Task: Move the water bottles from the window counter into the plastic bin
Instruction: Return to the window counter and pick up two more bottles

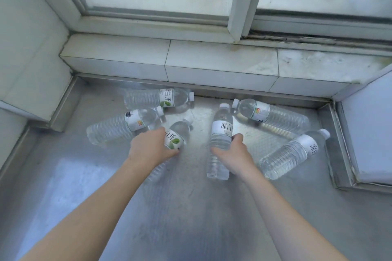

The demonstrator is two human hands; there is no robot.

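Observation:
Several clear water bottles with white labels and caps lie on their sides on the steel window counter (pixel 191 207). My left hand (pixel 149 148) is closed around the middle of one bottle (pixel 177 133) near the centre. My right hand (pixel 232 152) grips another bottle (pixel 220 131) just to its right, cap pointing away from me. Loose bottles lie at the back (pixel 157 98), at the left (pixel 123 126), at the back right (pixel 271 114) and at the right (pixel 294 152). The plastic bin is out of view.
A tiled ledge (pixel 212 63) and the window frame (pixel 241 2) run along the back. White walls close in on the left (pixel 31 48) and the right (pixel 369 133), with metal trim at their base.

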